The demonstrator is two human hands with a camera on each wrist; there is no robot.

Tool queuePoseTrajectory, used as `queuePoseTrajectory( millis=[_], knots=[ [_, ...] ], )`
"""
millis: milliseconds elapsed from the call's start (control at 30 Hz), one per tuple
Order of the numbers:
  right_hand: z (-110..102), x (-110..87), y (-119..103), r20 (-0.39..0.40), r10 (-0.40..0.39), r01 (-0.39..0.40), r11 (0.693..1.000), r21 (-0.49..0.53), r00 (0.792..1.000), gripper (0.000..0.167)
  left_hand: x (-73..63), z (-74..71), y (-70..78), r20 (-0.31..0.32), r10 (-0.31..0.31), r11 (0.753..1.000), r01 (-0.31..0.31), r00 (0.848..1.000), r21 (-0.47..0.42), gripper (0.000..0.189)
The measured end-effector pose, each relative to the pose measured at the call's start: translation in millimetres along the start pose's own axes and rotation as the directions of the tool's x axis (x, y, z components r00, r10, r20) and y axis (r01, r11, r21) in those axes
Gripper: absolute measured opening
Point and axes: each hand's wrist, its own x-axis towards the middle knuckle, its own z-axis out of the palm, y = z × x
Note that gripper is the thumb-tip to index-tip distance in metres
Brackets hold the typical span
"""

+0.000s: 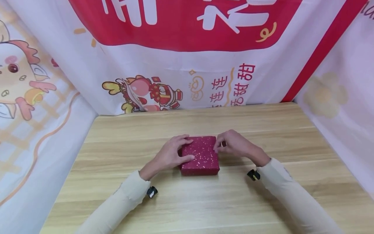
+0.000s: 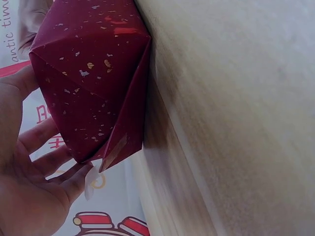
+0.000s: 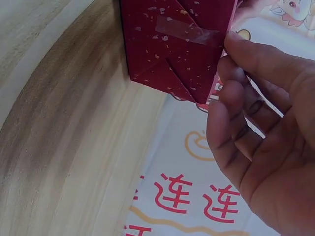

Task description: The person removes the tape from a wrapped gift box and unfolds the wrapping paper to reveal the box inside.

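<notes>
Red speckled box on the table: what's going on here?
A person is handling a dark red, gold-flecked wrapped box on a wood-grain table. The left hand holds its left end; the right hand touches an edge at the right end. There, a clear tape strip runs across. At the left end, a folded flap stands partly open, with a translucent scrap, perhaps tape, beside it.

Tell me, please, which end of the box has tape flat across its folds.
The box's right end, beside the right grip: clear tape lies flat across it. The left end instead shows a flap standing out.
</notes>
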Motion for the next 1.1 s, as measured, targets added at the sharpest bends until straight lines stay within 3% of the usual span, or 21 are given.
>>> queuePoseTrajectory(
  millis=[500, 567, 667, 800, 900, 1100],
  knots=[
    [7, -6.2, -8, -0.036, 0.032, -0.036, 0.991, -0.126, 0.999, 0.004, -1.0, -0.4, -1.0, 0.001, 0.004, 1.0, -0.004, 1.0, -0.029, 0.068],
    [8, -6.8, -3, -0.033, 0.011, -0.014, 0.996, -0.083, 0.999, 0.002, -0.7, -0.1, -1.4, -0.001, 0.005, 1.0, -0.005, 1.0, -0.027, 0.068],
    [14, -9.1, 8, -0.011, 0.022, -0.021, 0.997, 0.08, 1.0, 0.003, -0.3, 0.3, -2.0, -0.001, 0.005, 1.0, -0.005, 1.0, -0.028, 0.068],
    [21, -13.2, 20, 0.013, 0.078, -0.078, 0.943, 0.323, 0.997, 0.008, 0.7, 1.0, -3.3, 0.003, 0.003, 1.0, -0.003, 1.0, -0.029, 0.068],
    [21, -14.3, 23, 0.002, 0.074, -0.07, 0.935, 0.348, 0.997, 0.011, 1.5, 1.1, -3.9, 0.005, 0.003, 0.999, -0.003, 1.0, -0.033, 0.067],
    [17, -13.3, 20, -0.01, 0.016, -0.013, 0.967, 0.255, 1.0, 0.013, 1.8, 1.0, -4.1, 0.006, 0.006, 0.999, -0.006, 1.0, -0.043, 0.067]
  ],
)
